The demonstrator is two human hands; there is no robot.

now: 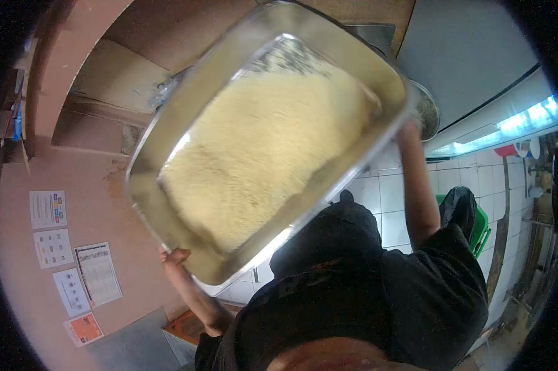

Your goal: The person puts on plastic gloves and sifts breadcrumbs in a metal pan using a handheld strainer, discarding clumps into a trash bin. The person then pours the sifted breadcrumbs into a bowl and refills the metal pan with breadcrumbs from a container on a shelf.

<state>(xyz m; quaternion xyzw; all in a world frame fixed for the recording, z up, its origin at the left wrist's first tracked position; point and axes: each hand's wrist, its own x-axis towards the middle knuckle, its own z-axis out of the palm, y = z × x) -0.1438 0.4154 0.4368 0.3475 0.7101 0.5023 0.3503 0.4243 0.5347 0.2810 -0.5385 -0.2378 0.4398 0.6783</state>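
A large rectangular metal tray [149, 179] with deep walls is held up in front of my body, tilted across the view. Pale yellow, crumb-like powder [260, 142] covers most of its bottom, with bare metal showing near the far end. My left hand [175, 255] grips the rim at the near left corner, thumb over the edge. On the opposite side my right hand [407, 135] is at the right edge; its fingers are blurred and partly hidden by the tray wall.
Several printed sheets [98, 272] are fixed to the pinkish wall at left. A grey appliance [464, 55] stands at upper right, with a round metal bowl [428, 111] beside it. A green bin [481, 232] with a black bag sits on the white tiled floor [393, 204].
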